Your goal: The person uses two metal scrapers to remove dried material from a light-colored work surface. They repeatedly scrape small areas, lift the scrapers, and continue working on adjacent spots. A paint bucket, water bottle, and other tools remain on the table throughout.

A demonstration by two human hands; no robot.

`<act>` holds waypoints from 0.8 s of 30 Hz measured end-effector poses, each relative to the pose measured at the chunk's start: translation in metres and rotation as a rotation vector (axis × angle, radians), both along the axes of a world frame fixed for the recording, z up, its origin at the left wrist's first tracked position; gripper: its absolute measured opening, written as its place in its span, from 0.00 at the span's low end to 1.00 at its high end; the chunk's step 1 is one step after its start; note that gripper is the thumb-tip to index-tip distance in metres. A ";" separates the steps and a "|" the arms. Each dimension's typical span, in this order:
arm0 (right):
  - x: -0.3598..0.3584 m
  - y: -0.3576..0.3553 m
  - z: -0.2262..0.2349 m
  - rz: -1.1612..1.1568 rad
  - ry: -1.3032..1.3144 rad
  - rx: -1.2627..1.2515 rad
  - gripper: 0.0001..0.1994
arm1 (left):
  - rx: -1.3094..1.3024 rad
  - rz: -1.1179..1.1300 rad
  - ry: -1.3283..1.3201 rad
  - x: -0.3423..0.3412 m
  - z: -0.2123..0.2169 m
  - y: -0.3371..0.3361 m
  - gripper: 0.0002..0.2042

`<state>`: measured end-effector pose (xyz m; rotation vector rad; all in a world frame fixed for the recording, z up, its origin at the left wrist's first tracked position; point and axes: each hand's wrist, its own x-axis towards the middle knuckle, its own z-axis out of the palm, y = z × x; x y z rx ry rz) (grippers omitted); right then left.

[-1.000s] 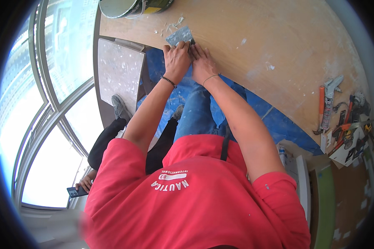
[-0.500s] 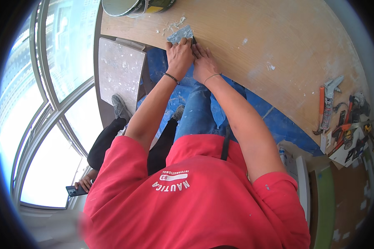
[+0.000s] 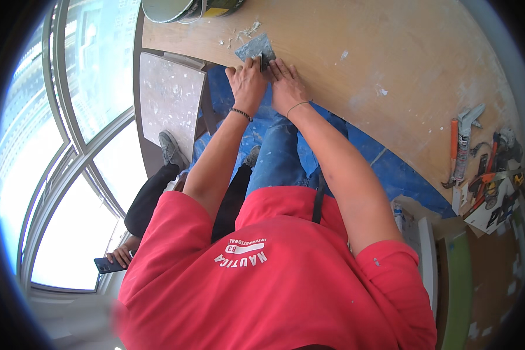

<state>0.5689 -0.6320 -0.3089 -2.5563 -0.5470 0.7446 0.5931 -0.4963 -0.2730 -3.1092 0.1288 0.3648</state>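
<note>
I see both of my hands stretched out ahead, side by side on the brown floor (image 3: pixel 391 52). My left hand (image 3: pixel 248 84) lies knuckles up, fingers bent down over the near edge of a flat grey piece (image 3: pixel 252 48); its grip is narrow and presses on that piece, though the fingertips are hidden under the hand. My right hand (image 3: pixel 286 87) sits just beside it, fingers spread flat and pointing forward, touching the same piece at its right corner. Between the two hands a small dark tool (image 3: pixel 262 60) stands out; I cannot tell which hand holds it, or whether the right grip is closed on anything. The grey piece lies just beyond both grips, part of it covered by my fingers.

Pale crumbs and flakes (image 3: pixel 239 35) are scattered just past the piece. Farther beyond the left grip a bucket (image 3: pixel 169 9) is cut off by the upper edge. Blue sheeting (image 3: pixel 391 169) lies under my wrists and knees, mostly hidden by my arms and red shirt. To the left of the left grip stands a speckled slab (image 3: pixel 169 99). Well off to the right of the right grip lies a heap of hand tools (image 3: pixel 484 169), too bent by the lens to sort out. Below, another person's hand holds a phone (image 3: pixel 108 265), the body largely hidden.
</note>
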 end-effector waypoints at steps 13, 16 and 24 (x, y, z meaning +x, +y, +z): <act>0.009 -0.003 0.006 0.064 0.017 -0.045 0.33 | 0.085 0.079 0.041 0.016 0.005 0.011 0.21; 0.008 -0.003 0.006 0.071 0.047 -0.043 0.32 | 0.049 0.055 -0.153 0.016 0.007 0.011 0.20; 0.004 -0.001 0.000 0.044 0.030 -0.016 0.31 | 0.060 0.061 -0.116 0.022 0.006 0.009 0.22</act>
